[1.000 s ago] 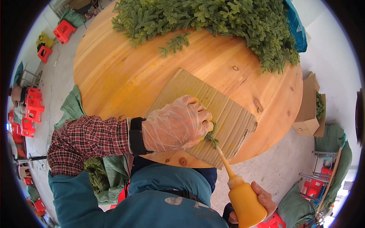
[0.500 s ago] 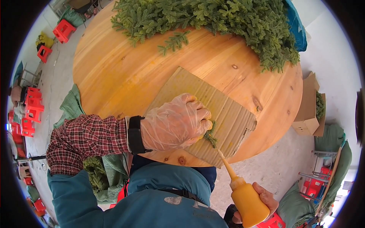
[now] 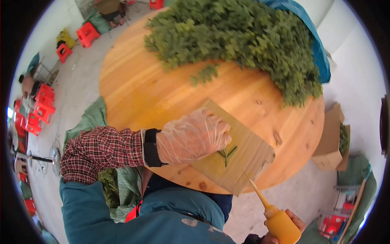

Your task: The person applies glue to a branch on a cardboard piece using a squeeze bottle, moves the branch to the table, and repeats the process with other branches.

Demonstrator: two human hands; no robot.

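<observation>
My left hand (image 3: 194, 136), in a clear plastic glove, is closed in a pinch low over a piece of corrugated cardboard (image 3: 243, 140). A small green artificial fir sprig (image 3: 226, 156) sticks out from under its fingers, above the cardboard; the held end is hidden. In my right hand (image 3: 296, 221), at the lower right, is a yellow squeeze bottle (image 3: 282, 225) with a long, tapered nozzle. The bottle is tilted, and its nozzle tip points up and left near the cardboard's lower edge, apart from the sprig.
A large heap of fir sprigs (image 3: 239, 40) covers the far side of the round wooden table (image 3: 134, 77), beside a blue bag (image 3: 319, 53). One loose sprig (image 3: 205, 74) lies before it. An open carton (image 3: 327, 142) stands at right; red stools (image 3: 87, 34) are at left.
The bottle's nozzle has drawn away from the sprig toward the lower right. The sprig has turned in my left hand and shows its forked branches. The whole view has shifted.
</observation>
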